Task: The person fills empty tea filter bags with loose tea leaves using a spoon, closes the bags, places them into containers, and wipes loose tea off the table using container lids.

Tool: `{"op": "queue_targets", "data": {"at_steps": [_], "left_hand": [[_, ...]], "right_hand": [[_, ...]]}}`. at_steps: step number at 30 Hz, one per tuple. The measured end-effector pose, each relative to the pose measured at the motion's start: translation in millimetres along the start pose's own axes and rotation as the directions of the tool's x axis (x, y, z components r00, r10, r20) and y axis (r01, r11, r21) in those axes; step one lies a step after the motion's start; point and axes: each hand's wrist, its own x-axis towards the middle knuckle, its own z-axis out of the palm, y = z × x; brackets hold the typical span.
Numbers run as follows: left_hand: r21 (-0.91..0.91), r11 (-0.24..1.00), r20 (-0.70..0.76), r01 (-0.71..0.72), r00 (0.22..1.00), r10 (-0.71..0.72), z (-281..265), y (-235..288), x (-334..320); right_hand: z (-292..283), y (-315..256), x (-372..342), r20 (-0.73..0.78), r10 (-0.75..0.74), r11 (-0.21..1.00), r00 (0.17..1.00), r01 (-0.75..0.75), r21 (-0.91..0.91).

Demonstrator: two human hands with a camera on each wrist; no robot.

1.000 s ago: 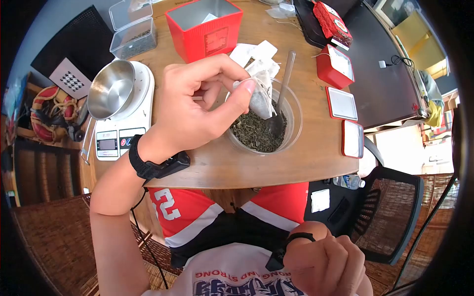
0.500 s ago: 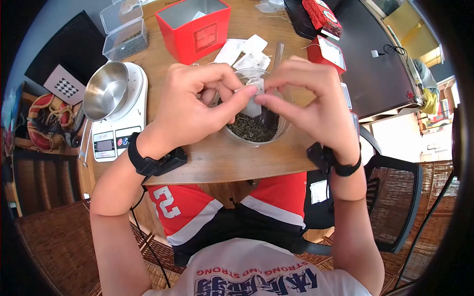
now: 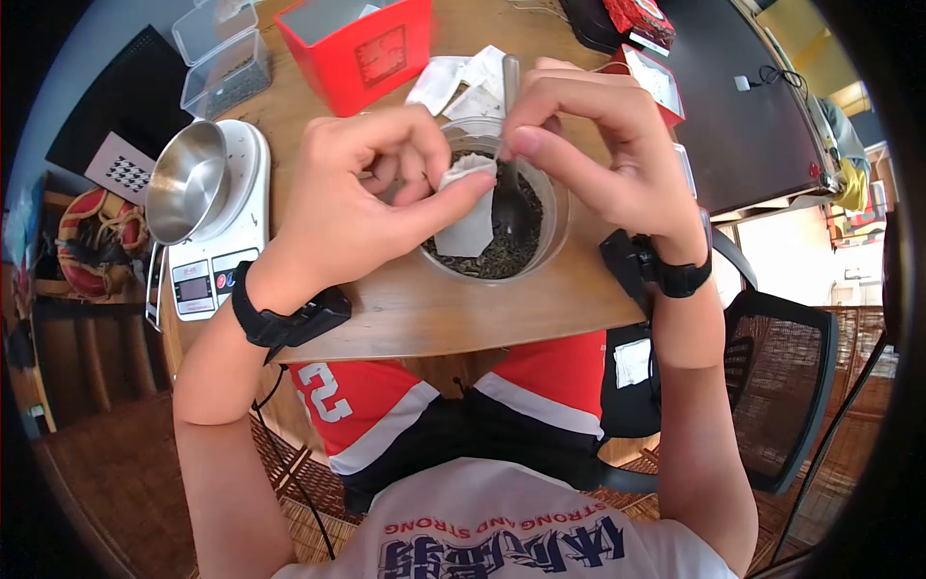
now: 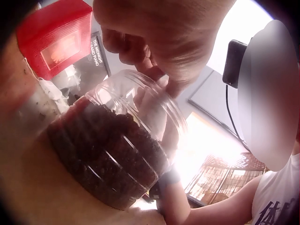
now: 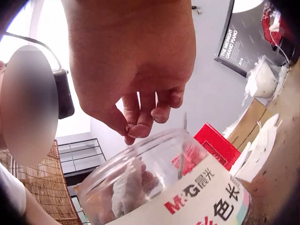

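The left hand pinches the top edge of a small white pouch between thumb and fingers, over a clear round tub of dark dried leaves. Just right of it, the right hand has thumb and forefinger together on a thin string, seen below the fingertips in the right wrist view. A spoon leans in the tub, its bowl on the leaves. Leaves fill much of the tub in the left wrist view; the pouch shows through its wall in the right wrist view.
A steel pan sits on a white scale at the left. Behind the tub are white pouches and a red tin. A lidded clear box stands back left, a smaller red tin back right.
The right hand has risen from the lap to the pouch, then drawn slightly right with the string. The left hand has moved slightly left, and the pouch hangs lower, over the tub's left part.
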Motion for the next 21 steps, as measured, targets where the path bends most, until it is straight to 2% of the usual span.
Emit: {"op": "queue_targets", "data": {"at_steps": [2, 3, 6, 8, 10, 11, 13, 14, 16, 17, 18, 19, 20, 21], "left_hand": [[-0.005, 1.000, 0.031, 0.031, 0.999, -0.031, 1.2, 2.3, 2.3], [0.003, 1.000, 0.021, -0.004, 1.000, 0.004, 1.6, 3.1, 3.6], [0.006, 1.000, 0.024, -0.025, 0.999, 0.025, 0.0, -0.5, 3.0], [0.046, 0.993, 0.040, -0.105, 0.994, 0.103, -0.7, -4.9, 5.1], [0.045, 0.997, 0.031, -0.059, 0.998, 0.057, 1.1, 0.2, 3.2], [0.044, 0.999, 0.017, -0.014, 1.000, 0.013, 1.7, 2.2, 2.8], [0.029, 1.000, 0.006, -0.012, 1.000, 0.012, 1.9, -0.5, 3.2], [0.015, 1.000, -0.006, -0.009, 1.000, 0.009, 1.4, -1.3, 2.9], [0.022, 1.000, -0.002, 0.003, 1.000, -0.003, 0.3, 1.1, 2.9], [0.027, 1.000, 0.004, 0.015, 1.000, -0.015, 0.0, 1.9, 2.9], [0.027, 1.000, 0.002, 0.015, 1.000, -0.015, -0.6, 2.0, 2.5], [0.033, 0.999, -0.002, -0.001, 1.000, 0.001, -1.1, 1.9, 2.5], [0.038, 0.999, -0.005, -0.016, 1.000, 0.016, -1.2, 1.8, 2.7], [0.037, 0.999, -0.006, -0.016, 1.000, 0.016, -0.9, 1.2, 2.7]], "right_hand": [[5.6, 3.6, -0.6, -0.013, -0.050, 0.999, 0.999, 0.051, 0.020], [9.2, 4.7, -1.2, -0.023, -0.075, 0.997, 0.997, 0.076, 0.034], [12.3, 3.5, -2.4, -0.045, -0.081, 0.996, 0.996, 0.083, 0.034], [10.2, 1.7, -3.0, -0.075, -0.050, 0.997, 0.996, 0.054, 0.052], [6.5, 4.4, -4.8, -0.104, -0.021, 0.997, 0.994, 0.028, 0.065], [3.3, 8.2, -5.9, -0.153, 0.003, 0.995, 0.988, 0.014, 0.104], [-1.3, 8.1, -6.4, -0.246, 0.063, 0.987, 0.967, -0.024, 0.158], [1.5, 3.8, -4.9, -0.245, 0.062, 0.987, 0.967, -0.023, 0.158], [11.1, -7.2, -0.8, -0.436, 0.119, 0.990, 0.892, -0.075, 0.118], [-3.1, 20.3, -14.0, -0.285, 0.116, 0.961, 0.952, -0.035, 0.275], [-3.8, 19.9, -10.9, -0.284, 0.115, 0.961, 0.952, -0.034, 0.275], [-4.9, 17.7, -6.7, -0.228, 0.008, 0.998, 0.974, 0.005, 0.059], [-5.4, 16.1, -4.6, -0.150, -0.083, 0.986, 0.985, 0.059, -0.156], [-4.2, 16.1, -5.5, -0.113, -0.079, 0.974, 0.991, 0.053, -0.219]]}}
